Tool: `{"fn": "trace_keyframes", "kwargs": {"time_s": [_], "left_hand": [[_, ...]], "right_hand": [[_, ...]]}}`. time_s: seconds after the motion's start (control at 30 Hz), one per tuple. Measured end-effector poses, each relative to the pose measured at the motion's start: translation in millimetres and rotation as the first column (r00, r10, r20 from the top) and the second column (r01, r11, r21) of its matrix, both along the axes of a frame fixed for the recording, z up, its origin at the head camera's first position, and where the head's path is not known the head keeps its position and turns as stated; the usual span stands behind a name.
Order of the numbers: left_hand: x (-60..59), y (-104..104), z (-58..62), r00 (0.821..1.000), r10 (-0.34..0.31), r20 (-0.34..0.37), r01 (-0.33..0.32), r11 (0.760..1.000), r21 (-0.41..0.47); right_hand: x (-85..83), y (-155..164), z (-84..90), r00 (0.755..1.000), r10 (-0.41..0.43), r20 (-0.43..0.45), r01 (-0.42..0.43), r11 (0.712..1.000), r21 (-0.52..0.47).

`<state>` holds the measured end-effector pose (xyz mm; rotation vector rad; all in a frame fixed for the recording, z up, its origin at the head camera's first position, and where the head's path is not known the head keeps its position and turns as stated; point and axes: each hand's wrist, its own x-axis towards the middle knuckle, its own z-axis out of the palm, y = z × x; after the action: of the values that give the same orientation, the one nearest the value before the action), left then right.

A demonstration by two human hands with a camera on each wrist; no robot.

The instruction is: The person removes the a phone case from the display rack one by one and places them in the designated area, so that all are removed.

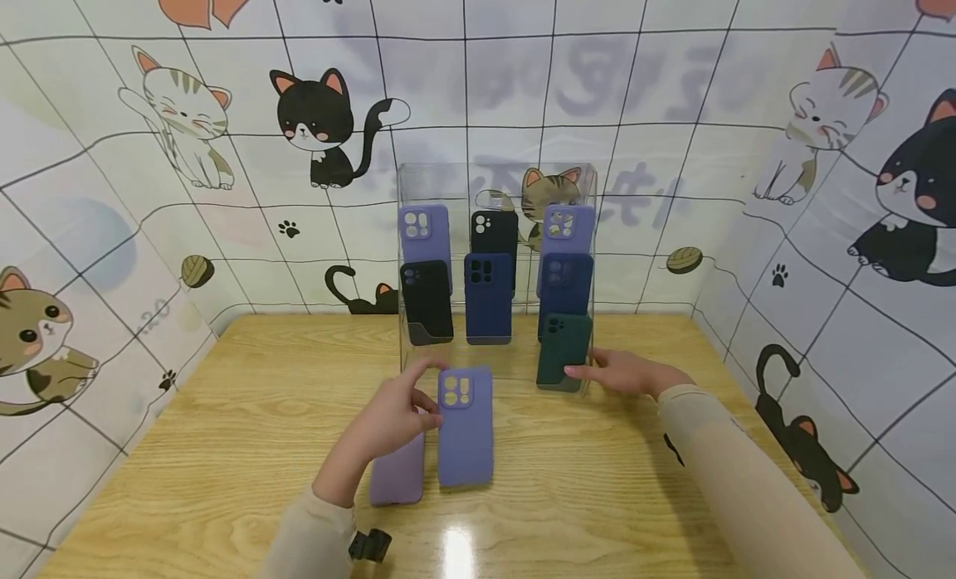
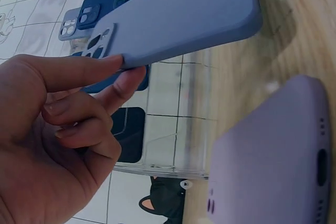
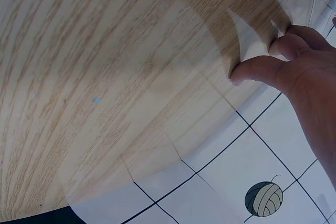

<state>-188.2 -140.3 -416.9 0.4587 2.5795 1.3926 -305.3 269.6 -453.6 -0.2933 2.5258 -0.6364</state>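
My left hand (image 1: 392, 417) pinches a periwinkle phone case (image 1: 466, 438) by its left edge, near the camera cutouts, between thumb and index finger. In the left wrist view, this periwinkle case (image 2: 178, 19) is tilted above the table. A mauve phone case (image 1: 397, 473) lies on the table beneath that hand. Over at the stand's lower right, my right hand (image 1: 627, 372) grips a dark green phone case (image 1: 562, 355) at its lower right edge, thumb across the front. The right wrist view shows the right hand (image 3: 294, 61) with bent fingers; the green case is out of that view.
A clear tiered stand (image 1: 493, 359) holds several phone cases, among them a black case (image 1: 427, 305), a navy case (image 1: 489, 301) and a lavender case (image 1: 569, 229). Behind the wooden table (image 1: 261, 413) rises a wall sheet (image 1: 508, 73) printed with cats and grid lines.
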Motion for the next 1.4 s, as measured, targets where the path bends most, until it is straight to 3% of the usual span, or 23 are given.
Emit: {"fn": "trace_keyframes", "kwargs": {"time_s": [0.6, 1.13, 1.4], "left_hand": [[-2.1, -11, -18.4, 0.997, 0.022, 0.078, -0.019, 0.999, -0.048], [-4.1, -23, -20.8, 0.999, -0.012, 0.05, 0.014, 0.999, -0.051], [-12.9, -17, -35.8, 0.996, -0.005, 0.089, 0.012, 0.997, -0.075]], "right_hand": [[-0.6, 0, -2.3, 1.0, -0.013, 0.004, 0.013, 1.0, 0.006], [0.4, 0, 0.6, 1.0, -0.017, 0.003, 0.017, 1.0, 0.007], [2.1, 0, 0.0, 1.0, -0.006, -0.004, 0.006, 1.0, -0.003]]}}
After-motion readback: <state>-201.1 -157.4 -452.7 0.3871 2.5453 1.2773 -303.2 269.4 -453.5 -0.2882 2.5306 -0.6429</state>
